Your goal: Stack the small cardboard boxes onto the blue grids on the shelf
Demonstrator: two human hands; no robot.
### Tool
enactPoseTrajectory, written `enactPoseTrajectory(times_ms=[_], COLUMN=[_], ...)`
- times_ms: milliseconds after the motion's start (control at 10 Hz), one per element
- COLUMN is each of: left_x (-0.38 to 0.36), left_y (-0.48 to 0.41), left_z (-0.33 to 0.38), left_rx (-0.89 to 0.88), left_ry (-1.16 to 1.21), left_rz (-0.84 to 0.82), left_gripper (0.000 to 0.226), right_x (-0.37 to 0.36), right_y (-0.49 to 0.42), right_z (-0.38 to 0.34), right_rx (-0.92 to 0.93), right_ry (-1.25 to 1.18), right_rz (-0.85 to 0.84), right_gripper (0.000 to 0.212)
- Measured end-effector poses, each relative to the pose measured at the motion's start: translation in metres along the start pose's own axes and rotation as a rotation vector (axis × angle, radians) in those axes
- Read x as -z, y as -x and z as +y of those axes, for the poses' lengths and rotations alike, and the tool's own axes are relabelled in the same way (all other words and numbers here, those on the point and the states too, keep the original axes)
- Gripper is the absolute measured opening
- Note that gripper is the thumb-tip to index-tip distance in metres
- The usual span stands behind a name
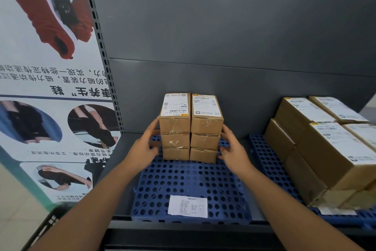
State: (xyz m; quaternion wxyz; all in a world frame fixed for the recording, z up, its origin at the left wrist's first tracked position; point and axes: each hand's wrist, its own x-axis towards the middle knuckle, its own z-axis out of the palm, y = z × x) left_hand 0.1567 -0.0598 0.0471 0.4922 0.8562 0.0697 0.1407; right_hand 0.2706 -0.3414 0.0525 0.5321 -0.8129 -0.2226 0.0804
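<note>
Left grip, right grip flat-open, pressing box stack sides.

The dark grey shelf carries two blue grids laid flat, side by side. The left blue grid holds six small cardboard boxes at its far end, in two columns of three touching each other, and a white paper slip near its front edge. The right blue grid bears larger cardboard boxes stacked in layers, with another paper slip at its near edge
</note>
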Motion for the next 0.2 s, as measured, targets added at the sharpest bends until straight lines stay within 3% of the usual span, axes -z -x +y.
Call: enactPoseTrajectory(times_ms=[200], left_x=[0.013], left_y=[0.018], left_z=[0.008], left_rx=[0.03], left_ry=[0.011], left_rz=[0.065], left_gripper=[0.103], right_x=[0.011], right_y=[0.012], right_z=[-0.003], right_rx=[-0.007], right_ry=[-0.04], right_rz=[0.04], right_gripper=[0.087])
